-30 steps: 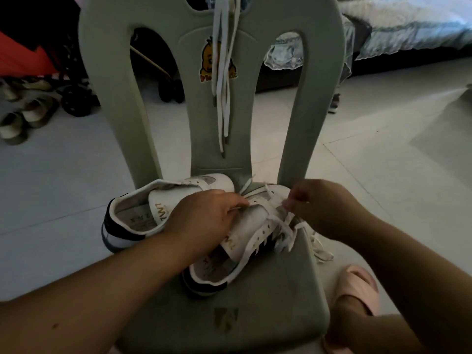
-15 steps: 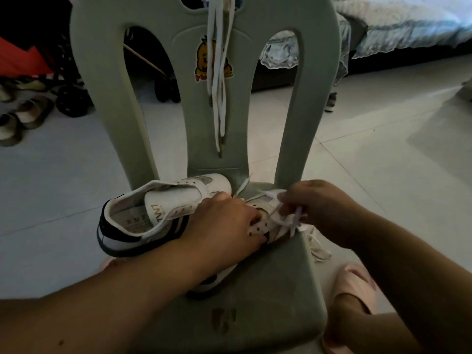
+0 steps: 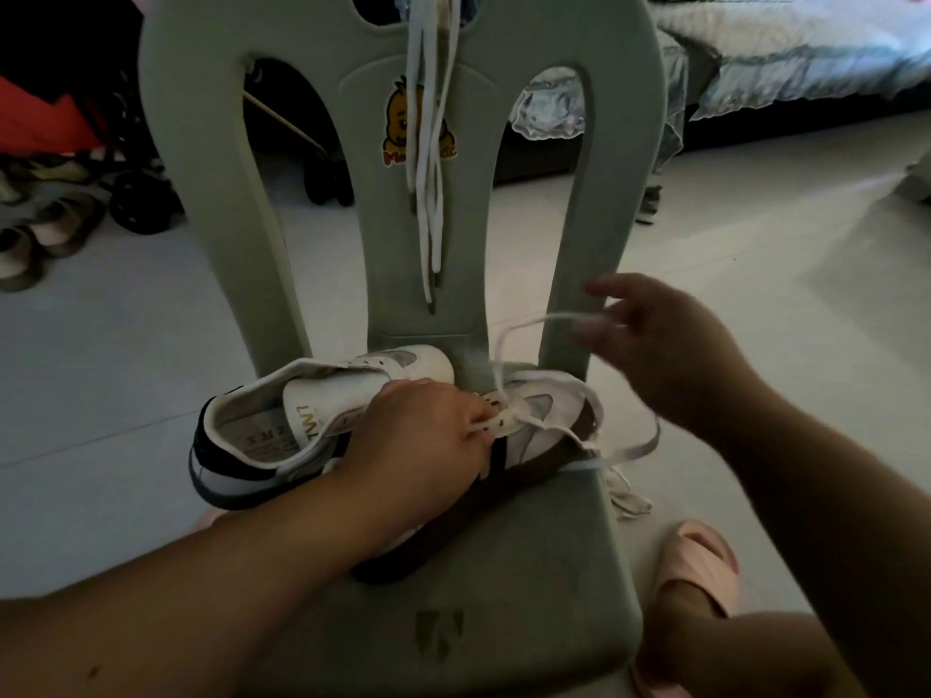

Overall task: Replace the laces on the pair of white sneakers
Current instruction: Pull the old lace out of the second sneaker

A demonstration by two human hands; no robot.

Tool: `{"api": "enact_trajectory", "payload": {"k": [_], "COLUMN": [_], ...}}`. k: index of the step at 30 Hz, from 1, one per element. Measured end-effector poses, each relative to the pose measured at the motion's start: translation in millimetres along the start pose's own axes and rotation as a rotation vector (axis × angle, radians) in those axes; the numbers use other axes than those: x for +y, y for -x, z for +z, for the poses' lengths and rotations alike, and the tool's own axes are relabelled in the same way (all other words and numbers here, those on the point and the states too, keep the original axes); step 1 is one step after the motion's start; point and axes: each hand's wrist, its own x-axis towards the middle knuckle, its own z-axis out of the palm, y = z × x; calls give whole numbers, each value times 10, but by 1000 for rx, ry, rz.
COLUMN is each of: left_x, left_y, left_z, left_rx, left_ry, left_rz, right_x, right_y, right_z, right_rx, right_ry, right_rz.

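Note:
Two white sneakers lie on the seat of a grey-green plastic chair [image 3: 529,596]. The left sneaker [image 3: 282,425] has no lace and shows its open inside. The right sneaker [image 3: 544,430] is tipped on its side, with its dark sole towards me. My left hand [image 3: 428,440] presses down on that shoe at the eyelets. My right hand [image 3: 660,345] is raised to the right of it and pinches a white lace [image 3: 529,330] that runs up from the eyelets. More of that lace [image 3: 635,448] trails over the seat's right edge.
Several white laces [image 3: 428,158] hang over the chair back beside a duck sticker [image 3: 398,123]. My foot in a pink slide [image 3: 700,561] is on the floor at the right. Shoes [image 3: 40,234] lie at the far left and a bed [image 3: 806,47] stands behind.
My right hand has lifted up and to the right from the shoe, drawing the lace out of the eyelets. The right sneaker has rolled onto its side under my left hand.

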Motion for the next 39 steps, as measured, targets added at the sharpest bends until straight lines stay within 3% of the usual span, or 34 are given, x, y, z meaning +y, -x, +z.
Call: {"api": "enact_trajectory", "payload": {"k": [4, 7, 12, 17, 22, 23, 24, 26, 28, 30, 35, 39], "left_x": [-14, -14, -14, 35, 60, 63, 61, 65, 84, 98, 87, 69], "left_y": [18, 10, 13, -47, -116, -123, -127, -111, -69, -45, -57, -69], "left_z": [-11, -6, 26, 31, 86, 89, 92, 89, 86, 92, 97, 67], "left_rx": [31, 60, 37, -34, -34, -26, -18, -3, 18, 60, 98, 105], "left_ry": [87, 99, 77, -2, -95, -108, -109, -65, -20, -8, -3, 30], "left_rz": [-48, -55, -49, -97, -135, -134, -129, -129, -126, -108, -95, -114], "right_x": [26, -31, -42, -127, -188, -173, -144, -77, -26, 31, 67, 43], "right_y": [122, 187, 189, 253, 204, 182, 159, 135, 155, 203, 205, 213], "right_z": [245, 359, 428, 309, -88, -168, -217, -172, 39, 297, 471, 445], "right_rx": [-39, -253, -289, -313, -230, -182, -132, -80, -169, -303, -228, -185], "right_ry": [274, 330, 329, -149, -1195, -1296, -1268, -844, -266, 54, 351, 159], "right_rz": [-220, -242, -245, -48, 153, 168, 179, 184, 73, 4, -182, -172]}}
